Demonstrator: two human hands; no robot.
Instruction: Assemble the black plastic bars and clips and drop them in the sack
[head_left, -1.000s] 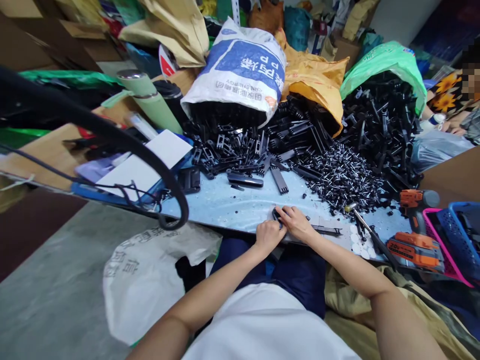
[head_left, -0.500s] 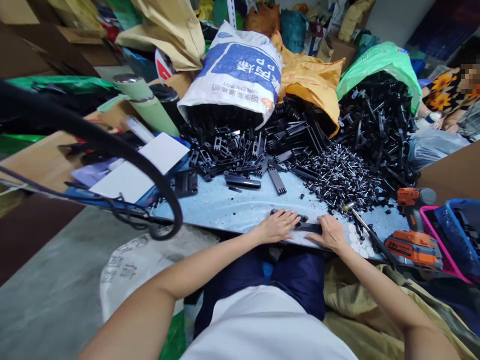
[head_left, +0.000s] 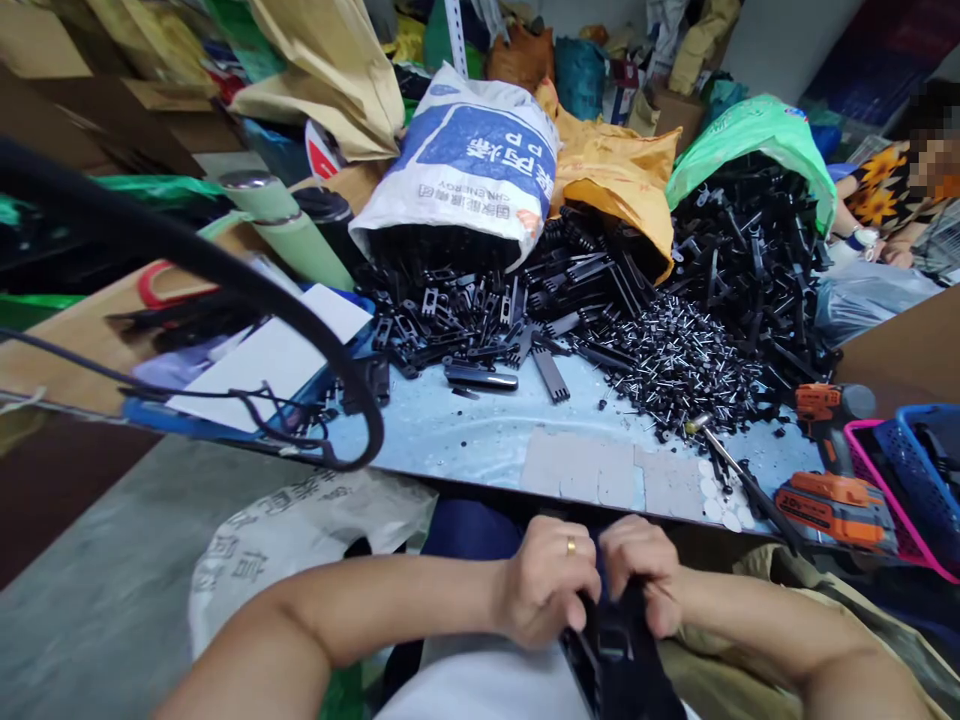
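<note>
My left hand (head_left: 551, 580), with a ring on one finger, is closed round the end of a narrow black plastic piece (head_left: 581, 665). Beside it my right hand (head_left: 643, 568) grips a wider black plastic piece (head_left: 637, 660) with a rectangular slot. The two pieces lie against each other, pointing down toward my lap, in front of my white shirt. I cannot tell whether they are joined, since my fingers cover their upper ends. Both hands are off the table, just past its near edge. Grey pads (head_left: 577, 467) lie on that edge.
Black parts spill from a white sack (head_left: 480, 130), an orange sack (head_left: 615, 150) and a green bag (head_left: 757, 135). A screw pile (head_left: 682, 350), a hammer (head_left: 739, 470) and an orange cordless drill (head_left: 832, 490) are at right. A black cable (head_left: 300, 340) arches at left. A co-worker sits far right.
Both hands have lifted the black pieces off the pads on the table and drawn them toward my body. My fingers, flatter before, are now curled round them.
</note>
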